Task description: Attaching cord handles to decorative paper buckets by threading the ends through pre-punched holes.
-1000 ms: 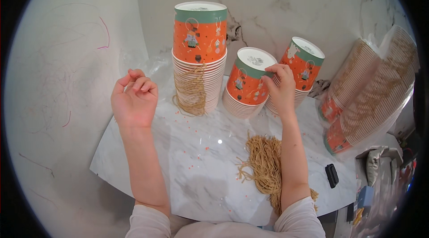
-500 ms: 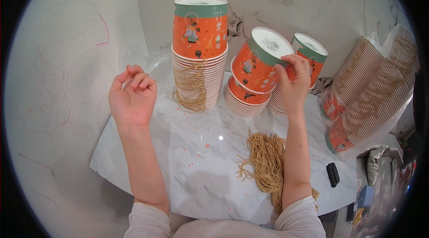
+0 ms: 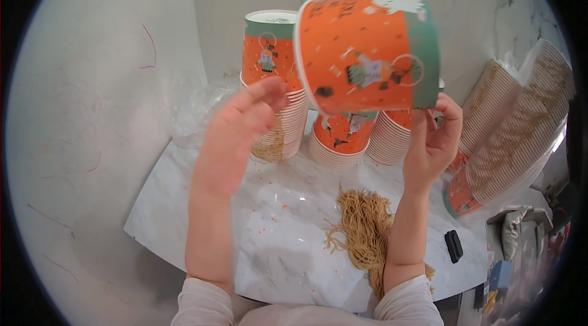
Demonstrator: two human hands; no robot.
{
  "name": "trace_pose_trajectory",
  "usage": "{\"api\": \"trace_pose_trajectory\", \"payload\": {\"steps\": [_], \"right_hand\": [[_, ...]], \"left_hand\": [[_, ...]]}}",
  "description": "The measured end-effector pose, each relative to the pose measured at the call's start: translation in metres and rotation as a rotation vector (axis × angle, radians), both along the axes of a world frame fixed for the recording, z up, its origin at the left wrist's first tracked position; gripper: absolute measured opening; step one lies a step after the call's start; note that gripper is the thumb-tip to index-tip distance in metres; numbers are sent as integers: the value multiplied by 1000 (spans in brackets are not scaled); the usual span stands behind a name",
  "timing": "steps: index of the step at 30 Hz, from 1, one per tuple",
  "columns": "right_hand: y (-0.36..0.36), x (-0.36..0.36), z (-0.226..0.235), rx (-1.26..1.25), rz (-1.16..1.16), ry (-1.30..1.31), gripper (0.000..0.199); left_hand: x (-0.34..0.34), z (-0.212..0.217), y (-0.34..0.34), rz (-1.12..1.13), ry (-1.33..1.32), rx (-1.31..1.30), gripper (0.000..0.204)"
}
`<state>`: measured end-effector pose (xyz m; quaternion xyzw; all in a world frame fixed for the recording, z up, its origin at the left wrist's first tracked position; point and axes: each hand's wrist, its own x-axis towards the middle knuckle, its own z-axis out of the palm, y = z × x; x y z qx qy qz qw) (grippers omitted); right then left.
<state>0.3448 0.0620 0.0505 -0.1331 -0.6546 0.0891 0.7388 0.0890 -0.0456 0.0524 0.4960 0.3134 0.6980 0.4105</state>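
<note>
My right hand (image 3: 433,148) pinches an orange paper bucket (image 3: 367,53) by its green base end. It is held up on its side above the table, its white-rimmed mouth turned left. My left hand (image 3: 229,136) is raised beside that mouth, slightly blurred, its fingers stretched out and holding nothing. Behind it stands a tall stack of upside-down buckets (image 3: 293,121) with tan cords hanging down its side. A middle stack (image 3: 340,139) and a right stack (image 3: 390,139) stand under the lifted bucket, partly hidden by it. A bundle of tan cords (image 3: 362,225) lies next to my right forearm.
Plastic-wrapped bucket stacks (image 3: 511,133) lean at the right. A small black object (image 3: 454,246) lies on the marble-patterned table (image 3: 282,265), among orange specks. Clear plastic film (image 3: 196,112) is bunched at the back left. A box of assorted items (image 3: 520,234) stands at the lower right.
My right hand has lifted the bucket off the middle stack and tipped it onto its side. My left hand has moved up and right toward its mouth.
</note>
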Motion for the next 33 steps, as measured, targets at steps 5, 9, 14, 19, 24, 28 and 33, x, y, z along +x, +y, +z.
{"api": "trace_pose_trajectory", "payload": {"steps": [5,9,14,19,24,28,33], "right_hand": [[-15,-4,1,-24,81,-130,28],[-22,-1,8,-123,213,-158,24],[-32,12,10,-322,328,-132,26],[-31,14,12,-421,242,-221,21],[-38,15,16,-346,211,-267,25],[-42,19,21,-283,188,-413,32],[-40,24,22,-255,198,-488,37]], "left_hand": [[17,0,-9,-59,-26,65,54],[21,2,-13,-18,32,-6,40],[24,-13,-8,-108,314,-55,30],[27,-10,-11,18,570,-7,25],[24,-3,-18,-35,576,-142,23],[21,1,-28,-109,497,-149,22],[18,4,-33,-287,282,-201,33]]}}
